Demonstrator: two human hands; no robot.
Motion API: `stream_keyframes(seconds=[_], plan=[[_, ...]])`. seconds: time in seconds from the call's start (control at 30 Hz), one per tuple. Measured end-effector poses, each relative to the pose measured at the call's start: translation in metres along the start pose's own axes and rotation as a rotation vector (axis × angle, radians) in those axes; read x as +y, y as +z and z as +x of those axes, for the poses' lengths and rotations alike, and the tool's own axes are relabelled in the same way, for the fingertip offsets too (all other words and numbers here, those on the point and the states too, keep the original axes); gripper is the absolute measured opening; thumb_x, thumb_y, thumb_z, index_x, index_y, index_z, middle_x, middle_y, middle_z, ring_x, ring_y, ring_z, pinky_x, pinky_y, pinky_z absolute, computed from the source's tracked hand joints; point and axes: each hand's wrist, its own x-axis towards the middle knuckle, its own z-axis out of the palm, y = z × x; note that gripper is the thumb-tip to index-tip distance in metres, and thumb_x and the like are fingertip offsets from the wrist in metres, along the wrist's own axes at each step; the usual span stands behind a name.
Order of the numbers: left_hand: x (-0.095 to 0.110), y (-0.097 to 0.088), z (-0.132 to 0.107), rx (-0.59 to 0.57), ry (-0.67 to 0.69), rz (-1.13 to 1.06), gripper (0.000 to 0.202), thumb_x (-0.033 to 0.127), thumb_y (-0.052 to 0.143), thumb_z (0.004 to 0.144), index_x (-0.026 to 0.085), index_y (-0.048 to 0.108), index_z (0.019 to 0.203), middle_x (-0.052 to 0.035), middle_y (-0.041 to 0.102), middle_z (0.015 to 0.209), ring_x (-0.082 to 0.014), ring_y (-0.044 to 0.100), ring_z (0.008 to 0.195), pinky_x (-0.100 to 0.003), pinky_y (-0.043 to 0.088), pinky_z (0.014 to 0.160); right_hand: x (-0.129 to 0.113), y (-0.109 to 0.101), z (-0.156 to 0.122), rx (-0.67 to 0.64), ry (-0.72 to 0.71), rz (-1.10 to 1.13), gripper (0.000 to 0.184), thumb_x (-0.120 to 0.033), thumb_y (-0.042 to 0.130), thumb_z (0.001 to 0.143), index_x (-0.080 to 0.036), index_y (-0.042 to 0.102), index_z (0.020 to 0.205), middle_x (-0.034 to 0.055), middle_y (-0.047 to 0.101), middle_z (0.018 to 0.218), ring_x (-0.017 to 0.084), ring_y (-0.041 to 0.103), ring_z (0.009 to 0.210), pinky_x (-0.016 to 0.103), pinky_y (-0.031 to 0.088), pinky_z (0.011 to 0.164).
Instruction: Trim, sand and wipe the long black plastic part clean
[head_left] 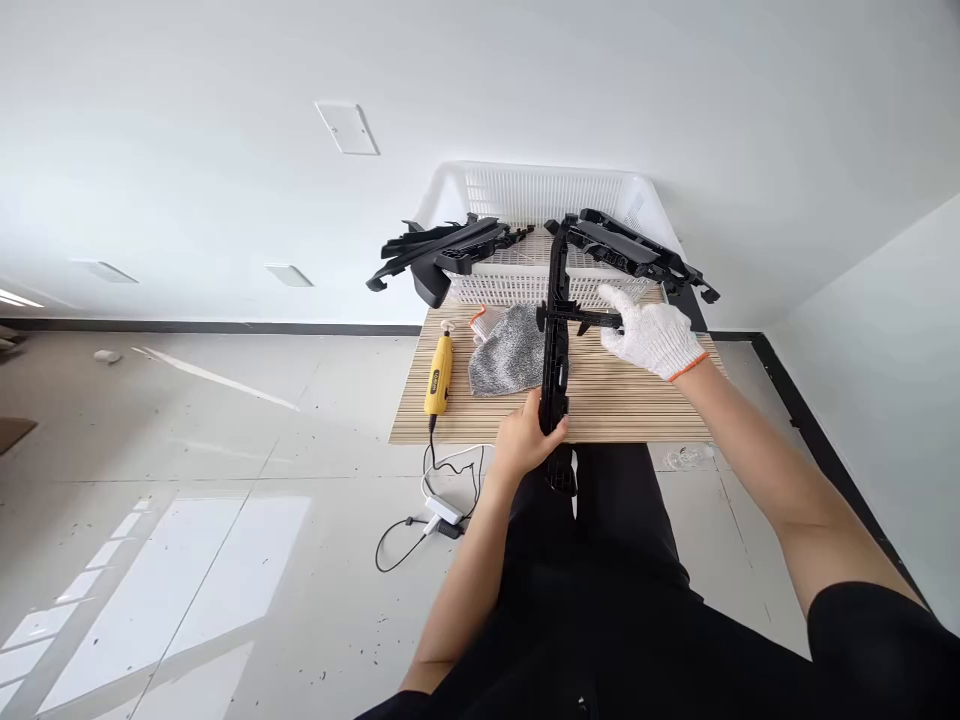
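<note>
My bare left hand (pixel 523 437) is closed round the lower part of a long black plastic trim part (pixel 556 350), which stands lengthwise in front of me over the table's front edge. A short black arm (pixel 589 318) crosses it midway; whether this is a separate piece I cannot tell. My right hand (pixel 651 332), in a white knit glove with an orange cuff, grips the right end of that arm. Left of the part lie a grey speckled cloth (pixel 511 352) and a yellow rotary tool (pixel 439 372) with a small pale tip.
Behind stands a white plastic basket (pixel 551 172), with black trim parts (pixel 442 250) over its left side and more black parts (pixel 637 250) over its right. The ribbed wooden table (pixel 630 415) carries everything. A power adapter (pixel 445 510) with cables lies below on the left.
</note>
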Motion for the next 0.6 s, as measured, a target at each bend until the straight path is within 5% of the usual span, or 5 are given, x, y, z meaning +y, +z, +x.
stream_keyframes(seconds=[0.23,0.37,0.6], plan=[[-0.0005,0.0004,-0.0003,-0.01,-0.001,0.003,0.052,0.046,0.059,0.092,0.018,0.048,0.135,-0.0069,0.076,0.099,-0.0308,0.075,0.09,-0.034,0.049,0.071,0.0095,0.0072,0.0066,0.029,-0.186,0.013,0.056,-0.04,0.038,0.099,-0.022,0.05,0.15,0.0141,0.074,0.126,0.032,0.072,0.086,0.038,0.044,0.063],[-0.0015,0.0008,-0.0007,-0.006,0.001,0.007,0.05,0.045,0.059,0.092,0.02,0.049,0.134,-0.006,0.077,0.101,-0.0305,0.075,0.092,-0.034,0.049,0.072,0.0101,0.0079,0.0048,-0.002,-0.191,0.025,0.056,-0.052,0.035,0.101,-0.018,0.061,0.138,0.0154,0.077,0.112,0.035,0.072,0.085,0.038,0.041,0.061],[-0.0016,0.0012,-0.0009,0.0,0.01,-0.002,0.05,0.046,0.059,0.092,0.02,0.049,0.135,-0.0068,0.077,0.102,-0.0312,0.075,0.092,-0.034,0.049,0.072,0.0057,0.0097,-0.0023,0.0,-0.119,0.036,0.05,-0.047,0.033,0.102,-0.019,0.066,0.126,0.0153,0.078,0.102,0.03,0.071,0.081,0.035,0.038,0.063]])
